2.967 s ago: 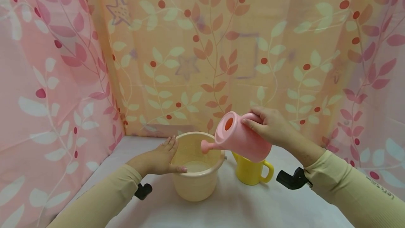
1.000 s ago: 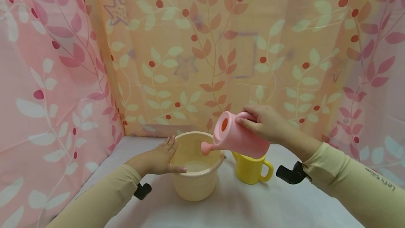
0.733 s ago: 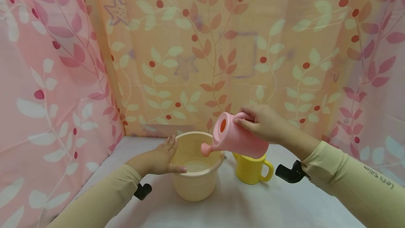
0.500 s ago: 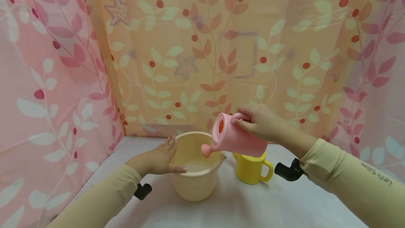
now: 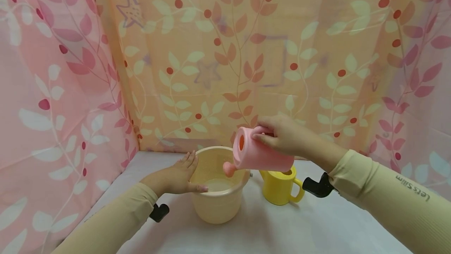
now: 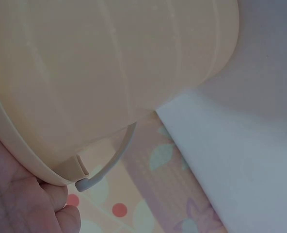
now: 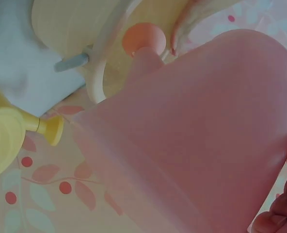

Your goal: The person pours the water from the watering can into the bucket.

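My right hand (image 5: 282, 134) grips the handle of a pink watering can (image 5: 266, 154), fingers curled round it. The can is tilted, its round sprinkler head (image 5: 229, 169) low over the mouth of a cream bucket (image 5: 216, 207). Any water leaving the head is too faint to tell. My left hand (image 5: 176, 176) rests on the bucket's left rim, fingers straight and spread, thumb along the front edge. In the left wrist view its palm (image 6: 12, 189) lies against the rim (image 6: 22, 150). A yellow watering can (image 5: 278, 189) stands upright right of the bucket, below the pink can.
A white cloth (image 5: 267, 230) covers the table. Leaf-patterned curtains (image 5: 211, 50) close off the back and both sides. The bucket's grey bail handle (image 6: 112, 160) hangs at its side. A black camera mount (image 5: 317, 185) sticks out from the right wrist, near the yellow can's handle.
My right hand has moved left and tipped the pink watering can further, so its body lies nearer level and the sprinkler head sits lower. The left hand and bucket have stayed put.
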Motion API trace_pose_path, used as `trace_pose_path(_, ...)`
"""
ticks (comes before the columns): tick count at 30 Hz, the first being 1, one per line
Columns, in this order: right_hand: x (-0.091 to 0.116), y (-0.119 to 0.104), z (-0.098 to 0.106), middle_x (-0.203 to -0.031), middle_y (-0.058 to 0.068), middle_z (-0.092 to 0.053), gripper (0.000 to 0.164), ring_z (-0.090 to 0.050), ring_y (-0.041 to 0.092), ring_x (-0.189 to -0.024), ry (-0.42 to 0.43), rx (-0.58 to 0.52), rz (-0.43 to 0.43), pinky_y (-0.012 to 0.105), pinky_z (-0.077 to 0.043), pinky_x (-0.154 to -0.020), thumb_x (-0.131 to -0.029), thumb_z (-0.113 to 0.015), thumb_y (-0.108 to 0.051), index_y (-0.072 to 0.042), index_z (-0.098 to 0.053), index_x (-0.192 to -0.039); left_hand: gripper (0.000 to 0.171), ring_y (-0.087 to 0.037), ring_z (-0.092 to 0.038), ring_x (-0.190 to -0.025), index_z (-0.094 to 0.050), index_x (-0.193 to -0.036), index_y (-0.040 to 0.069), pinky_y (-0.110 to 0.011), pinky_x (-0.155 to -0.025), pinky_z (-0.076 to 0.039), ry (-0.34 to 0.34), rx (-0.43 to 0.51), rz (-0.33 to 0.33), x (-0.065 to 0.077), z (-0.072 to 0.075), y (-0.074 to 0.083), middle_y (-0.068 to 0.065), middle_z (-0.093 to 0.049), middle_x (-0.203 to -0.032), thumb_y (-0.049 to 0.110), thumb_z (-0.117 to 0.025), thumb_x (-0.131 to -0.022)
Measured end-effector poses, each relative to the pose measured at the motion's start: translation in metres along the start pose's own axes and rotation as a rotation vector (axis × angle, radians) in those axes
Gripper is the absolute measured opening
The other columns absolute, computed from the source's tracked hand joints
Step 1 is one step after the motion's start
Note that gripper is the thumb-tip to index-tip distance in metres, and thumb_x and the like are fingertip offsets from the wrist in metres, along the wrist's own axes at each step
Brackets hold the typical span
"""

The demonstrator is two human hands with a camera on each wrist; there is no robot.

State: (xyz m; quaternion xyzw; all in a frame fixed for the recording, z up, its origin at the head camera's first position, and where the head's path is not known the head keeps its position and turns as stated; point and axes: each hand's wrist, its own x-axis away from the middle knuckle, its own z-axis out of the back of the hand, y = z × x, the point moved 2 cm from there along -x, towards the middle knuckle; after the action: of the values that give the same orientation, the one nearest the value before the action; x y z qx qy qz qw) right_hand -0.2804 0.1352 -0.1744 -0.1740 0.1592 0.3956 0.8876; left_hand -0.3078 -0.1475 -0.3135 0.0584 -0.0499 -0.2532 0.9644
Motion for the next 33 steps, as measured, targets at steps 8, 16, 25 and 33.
trace_pose_path(8,-0.006,-0.004,0.001,-0.058,-0.008,-0.041,0.022,-0.043,0.009,-0.054,-0.022,0.094,0.082,0.024,-0.037,-0.05,-0.083,-0.067,-0.028,-0.017,-0.051,-0.074,0.112,-0.033,0.003,-0.138,-0.013,-0.143,-0.008,-0.047,-0.11,-0.011,-0.001,-0.004,0.004,-0.001,0.0,-0.001,-0.024,0.001,-0.15,0.075,-0.046,-0.075)
trace_pose_path(16,-0.012,-0.011,0.001,-0.058,-0.008,-0.038,0.025,-0.041,0.008,-0.055,-0.074,0.139,0.111,0.023,-0.037,-0.051,-0.085,-0.063,-0.016,-0.017,-0.045,-0.068,0.112,-0.033,0.002,-0.138,-0.013,-0.143,-0.008,-0.047,-0.11,-0.011,-0.001,-0.005,0.001,-0.001,-0.001,-0.001,-0.024,0.0,-0.15,0.075,-0.046,-0.075)
trace_pose_path(25,-0.017,-0.012,0.003,-0.062,-0.006,-0.045,0.02,-0.046,0.01,-0.06,-0.146,0.136,0.105,0.024,-0.041,-0.055,-0.086,-0.06,-0.014,-0.018,-0.047,-0.071,0.111,-0.035,0.002,-0.138,-0.012,-0.143,-0.008,-0.048,-0.109,-0.011,-0.012,-0.002,0.004,0.0,0.001,0.002,-0.025,0.001,-0.149,0.074,-0.046,-0.075)
trace_pose_path(33,-0.02,-0.012,0.004,-0.065,-0.008,-0.048,0.016,-0.047,0.011,-0.062,-0.169,0.155,0.105,0.025,-0.042,-0.056,-0.085,-0.06,-0.013,-0.019,-0.051,-0.073,0.111,-0.034,0.003,-0.138,-0.012,-0.143,-0.008,-0.048,-0.109,-0.012,-0.012,-0.005,0.007,-0.001,0.001,0.001,-0.024,0.002,-0.15,0.074,-0.046,-0.075)
